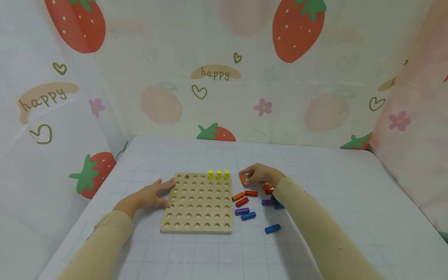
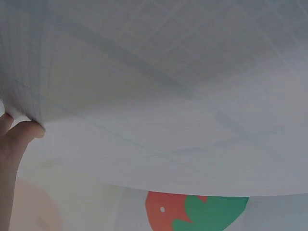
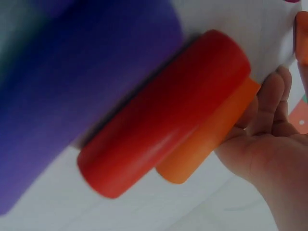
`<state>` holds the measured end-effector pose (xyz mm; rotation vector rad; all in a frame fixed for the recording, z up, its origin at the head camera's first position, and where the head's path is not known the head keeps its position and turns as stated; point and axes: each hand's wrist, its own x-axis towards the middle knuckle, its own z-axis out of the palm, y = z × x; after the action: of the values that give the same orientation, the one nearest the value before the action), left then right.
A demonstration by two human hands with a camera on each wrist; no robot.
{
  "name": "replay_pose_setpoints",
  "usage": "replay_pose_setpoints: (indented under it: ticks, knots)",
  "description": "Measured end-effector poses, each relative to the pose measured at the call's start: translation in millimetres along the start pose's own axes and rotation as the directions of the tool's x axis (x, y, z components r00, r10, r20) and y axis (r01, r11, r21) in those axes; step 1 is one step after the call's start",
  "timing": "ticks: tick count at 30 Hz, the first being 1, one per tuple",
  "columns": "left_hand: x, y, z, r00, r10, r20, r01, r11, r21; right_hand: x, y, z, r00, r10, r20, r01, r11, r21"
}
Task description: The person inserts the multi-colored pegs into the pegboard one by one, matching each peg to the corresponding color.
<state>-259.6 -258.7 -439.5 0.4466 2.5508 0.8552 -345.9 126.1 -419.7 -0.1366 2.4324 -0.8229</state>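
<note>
A light wooden board (image 1: 194, 202) with rows of round holes lies on the table. Three yellow pegs (image 1: 218, 175) stand at the right end of its far row. My left hand (image 1: 150, 195) rests with spread fingers on the board's left edge; in the left wrist view part of that hand (image 2: 17, 139) shows at the left. Right of the board, my right hand (image 1: 260, 174) pinches an orange peg (image 1: 243, 179) between thumb and fingers. The right wrist view shows the right hand (image 3: 269, 139) beyond a red peg (image 3: 163, 115), an orange one (image 3: 207, 134) and a purple one (image 3: 96, 82).
Right of the board lie loose pegs: red (image 1: 242, 202), orange (image 1: 238, 196), purple (image 1: 242, 211) and blue (image 1: 248, 216), with another blue peg (image 1: 272, 228) nearer the front. Several more lie beside and partly under the right wrist. A patterned cloth (image 1: 217, 105) hangs behind the table (image 1: 315, 175).
</note>
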Motion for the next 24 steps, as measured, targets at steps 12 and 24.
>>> replay_pose_setpoints:
  ticks: [12,24]
  knots:
    - [-1.6,1.4,-0.5,1.0,-0.005,-0.004,0.005,1.0,0.008,5.6,-1.6,-0.6,1.0,0.026,-0.016,-0.026,1.0,0.0]
    - [1.7,-2.9,0.5,1.0,-0.007,-0.003,0.007,1.0,0.008,-1.5,-6.5,-6.2,0.997,0.061,-0.055,-0.06,0.998,0.021]
